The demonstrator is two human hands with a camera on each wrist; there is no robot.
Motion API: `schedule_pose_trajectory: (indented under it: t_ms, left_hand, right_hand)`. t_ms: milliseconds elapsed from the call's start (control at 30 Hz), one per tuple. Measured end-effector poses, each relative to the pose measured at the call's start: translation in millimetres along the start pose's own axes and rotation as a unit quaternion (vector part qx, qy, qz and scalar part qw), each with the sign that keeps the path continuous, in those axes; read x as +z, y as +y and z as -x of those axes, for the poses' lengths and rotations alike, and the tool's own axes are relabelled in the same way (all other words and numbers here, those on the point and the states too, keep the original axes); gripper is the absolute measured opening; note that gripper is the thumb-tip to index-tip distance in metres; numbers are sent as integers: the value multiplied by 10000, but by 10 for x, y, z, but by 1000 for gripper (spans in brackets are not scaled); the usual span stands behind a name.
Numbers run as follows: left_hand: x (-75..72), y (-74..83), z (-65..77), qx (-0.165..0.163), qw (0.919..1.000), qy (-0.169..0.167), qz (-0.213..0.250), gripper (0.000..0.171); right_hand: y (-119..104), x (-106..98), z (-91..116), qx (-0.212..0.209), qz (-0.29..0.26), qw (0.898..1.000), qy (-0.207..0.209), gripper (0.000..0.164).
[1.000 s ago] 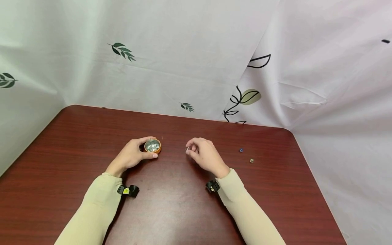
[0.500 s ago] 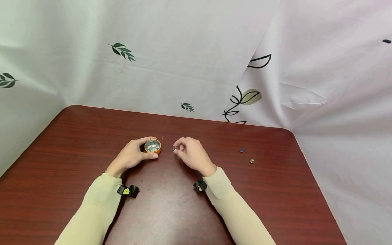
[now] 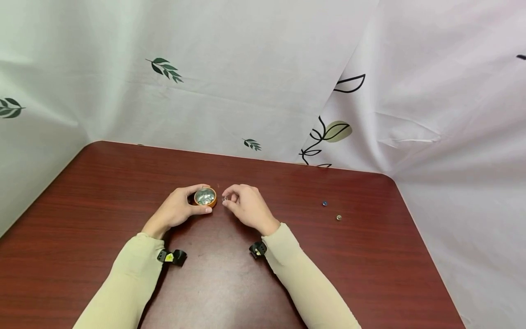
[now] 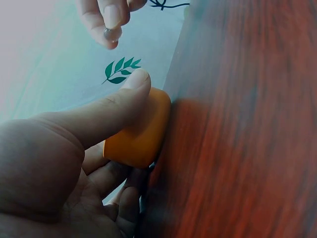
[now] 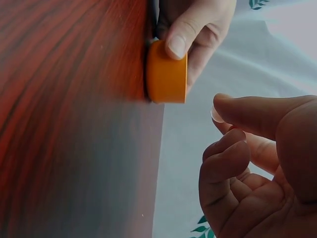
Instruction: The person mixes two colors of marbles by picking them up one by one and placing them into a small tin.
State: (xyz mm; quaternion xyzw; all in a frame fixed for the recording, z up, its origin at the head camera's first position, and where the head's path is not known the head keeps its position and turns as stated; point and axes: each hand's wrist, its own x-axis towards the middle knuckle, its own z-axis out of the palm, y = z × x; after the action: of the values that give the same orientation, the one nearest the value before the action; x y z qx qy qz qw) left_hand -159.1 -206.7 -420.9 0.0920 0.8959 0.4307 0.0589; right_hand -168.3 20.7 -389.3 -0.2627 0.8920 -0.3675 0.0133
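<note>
A small round orange bowl point(image 3: 214, 202) with a silvery inside stands on the table, and my left hand point(image 3: 176, 208) grips its sides between thumb and fingers. In the left wrist view the thumb lies along the orange wall of the bowl point(image 4: 141, 134). Just right of the bowl, my right hand point(image 3: 248, 205) pinches a small clear glass marble point(image 3: 224, 198) between thumb and forefinger. The right wrist view shows the marble point(image 5: 216, 115) mostly covered by the thumb, raised off the table and apart from the bowl point(image 5: 167, 79).
A small blue marble point(image 3: 324, 203) and a pale yellowish marble point(image 3: 339, 218) lie on the brown wooden table point(image 3: 287, 269) to the right. White cloth point(image 3: 205, 91) with leaf prints hangs behind the table's far edge. Each wrist wears a black camera strap point(image 3: 179, 257).
My right hand has moved left with the clear marble, from well right of the bowl to close beside it. The left hand and the bowl have stayed in place.
</note>
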Motion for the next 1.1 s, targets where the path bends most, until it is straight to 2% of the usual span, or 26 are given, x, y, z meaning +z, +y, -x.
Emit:
schedule_pose_trajectory:
  t_ms: [333,833,1100]
  left_hand:
    - [7,2,-11,197,9997,44,156,57]
    - [-3,-7,-1,124,9999,-31,67,63]
    - [-11,-12,-3,-29,10000,-67,40,68]
  right_hand:
    - [-71,101,-81,53,-93,9999,-41,11]
    - [-143,216,-161,44,-87,9997,-236,12]
    - [-164,273,-211,44,-64,9996,-280,14]
